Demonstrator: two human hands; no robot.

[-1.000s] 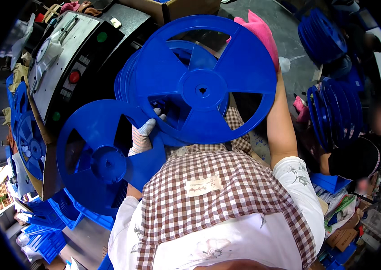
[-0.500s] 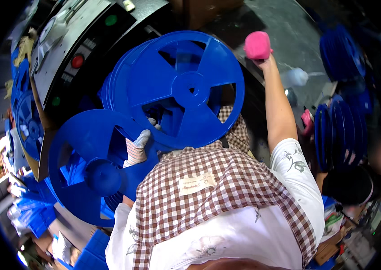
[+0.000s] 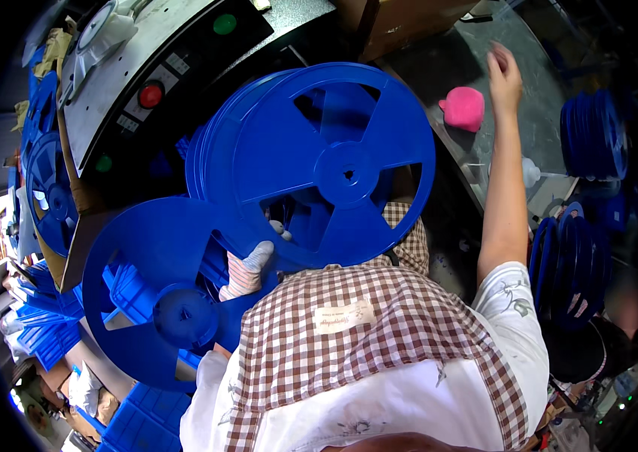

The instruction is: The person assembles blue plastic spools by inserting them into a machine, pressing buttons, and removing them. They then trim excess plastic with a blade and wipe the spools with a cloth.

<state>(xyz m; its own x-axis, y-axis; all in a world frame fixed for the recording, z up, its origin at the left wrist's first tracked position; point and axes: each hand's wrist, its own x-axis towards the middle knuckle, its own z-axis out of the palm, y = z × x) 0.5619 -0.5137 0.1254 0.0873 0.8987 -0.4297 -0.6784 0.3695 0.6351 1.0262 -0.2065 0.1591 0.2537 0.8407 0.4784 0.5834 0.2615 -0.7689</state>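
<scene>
My left hand (image 3: pixel 248 269), in a striped glove with a pale tip, grips a large blue reel (image 3: pixel 134 226) at the lower left. Part of that hand is hidden by the reel. Right beside it, touching, a stack of similar blue reels (image 3: pixel 277 169) stands before my apron, its front face turned toward me. My bare right hand (image 3: pixel 505 75) is raised over a grey tabletop (image 3: pixel 514 34), its fingers apart and holding nothing. Close to its left, a small rounded pink object (image 3: pixel 463 109) rests on the tabletop; its exact kind I cannot tell.
A machine panel (image 3: pixel 146 98) with red and green buttons stands at the upper left. A cardboard box (image 3: pixel 417 22) sits at the far edge. More blue reels (image 3: pixel 593 135) are stacked at right, near another person (image 3: pixel 590 350). Blue bins (image 3: pixel 142 422) lie lower left.
My right hand has let go of the pink object and moved up and right of it. My left hand keeps its grip on the reel. The whole view has shifted slightly.
</scene>
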